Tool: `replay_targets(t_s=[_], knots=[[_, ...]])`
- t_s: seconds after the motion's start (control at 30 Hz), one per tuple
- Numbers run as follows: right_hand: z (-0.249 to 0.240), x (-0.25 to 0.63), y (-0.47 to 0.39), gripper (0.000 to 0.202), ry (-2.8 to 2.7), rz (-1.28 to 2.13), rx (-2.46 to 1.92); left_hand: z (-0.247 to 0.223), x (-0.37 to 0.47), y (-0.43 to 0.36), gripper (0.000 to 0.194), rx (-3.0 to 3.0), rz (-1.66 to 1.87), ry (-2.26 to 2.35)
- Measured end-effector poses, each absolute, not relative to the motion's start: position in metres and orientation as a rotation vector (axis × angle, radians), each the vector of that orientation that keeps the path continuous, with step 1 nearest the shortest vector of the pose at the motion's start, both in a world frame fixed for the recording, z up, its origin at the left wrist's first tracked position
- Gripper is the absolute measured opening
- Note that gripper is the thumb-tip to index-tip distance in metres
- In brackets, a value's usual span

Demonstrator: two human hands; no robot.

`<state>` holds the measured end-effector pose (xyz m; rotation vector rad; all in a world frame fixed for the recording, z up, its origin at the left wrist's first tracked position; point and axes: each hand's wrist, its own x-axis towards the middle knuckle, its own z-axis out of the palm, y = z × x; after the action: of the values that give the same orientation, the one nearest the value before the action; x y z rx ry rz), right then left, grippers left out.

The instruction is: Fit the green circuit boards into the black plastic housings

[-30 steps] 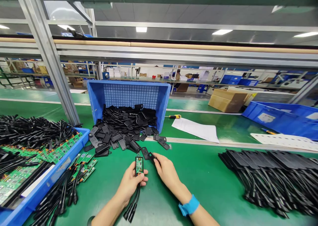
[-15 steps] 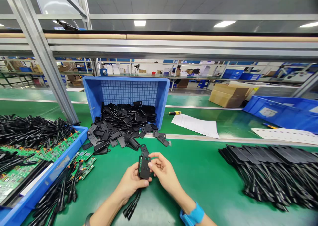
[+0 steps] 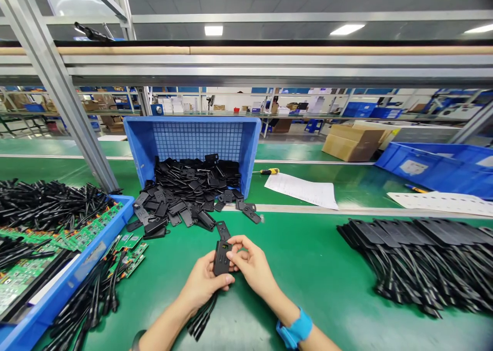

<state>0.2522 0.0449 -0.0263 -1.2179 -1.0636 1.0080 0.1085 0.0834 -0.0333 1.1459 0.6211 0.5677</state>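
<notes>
My left hand [image 3: 206, 278] is closed round the lower part of a small black plastic case [image 3: 221, 261]. Black cables with connectors [image 3: 202, 317] hang from the case below that hand. My right hand [image 3: 249, 266] pinches the same case at its right edge, thumb and fingers on the cover. Through a small window near the case's top a bit of the circuit board shows. Just beyond the case a loose black cover [image 3: 223, 230] lies on the green table [image 3: 292, 269].
A tipped blue bin [image 3: 250, 161] spills black covers [image 3: 192, 186]. At left, a blue tray [image 3: 115, 222] carries circuit boards with cables. Finished-looking cased units [image 3: 400, 243] lie in rows at right. Further back are a screwdriver [image 3: 272, 171], paper [image 3: 304, 190] and a carton [image 3: 350, 144].
The cover now lies flat over the case; the green board strip that showed along its left side is hidden. Both hands stay in nearly the same place.
</notes>
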Motion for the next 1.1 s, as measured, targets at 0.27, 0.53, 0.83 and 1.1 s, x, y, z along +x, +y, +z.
replay_targets(t_s=[0.27,0.53,0.83,1.1], knots=[[-0.028,0.256,0.048,0.044,-1.069,1.176,-1.234,-0.029,0.108,0.081,0.061,1.212,0.517,0.622],[-0.037,0.252,0.05,0.042,-1.205,0.976,-1.402,-0.034,0.113,0.078,0.057,1.159,0.562,0.662],[-0.027,0.271,0.045,0.052,-1.736,0.071,-1.934,-0.044,0.105,0.081,0.116,1.138,0.528,0.528],[-0.036,0.348,0.046,0.044,-1.543,-0.662,-2.632,-0.046,0.105,0.078,0.087,1.39,0.469,0.631]])
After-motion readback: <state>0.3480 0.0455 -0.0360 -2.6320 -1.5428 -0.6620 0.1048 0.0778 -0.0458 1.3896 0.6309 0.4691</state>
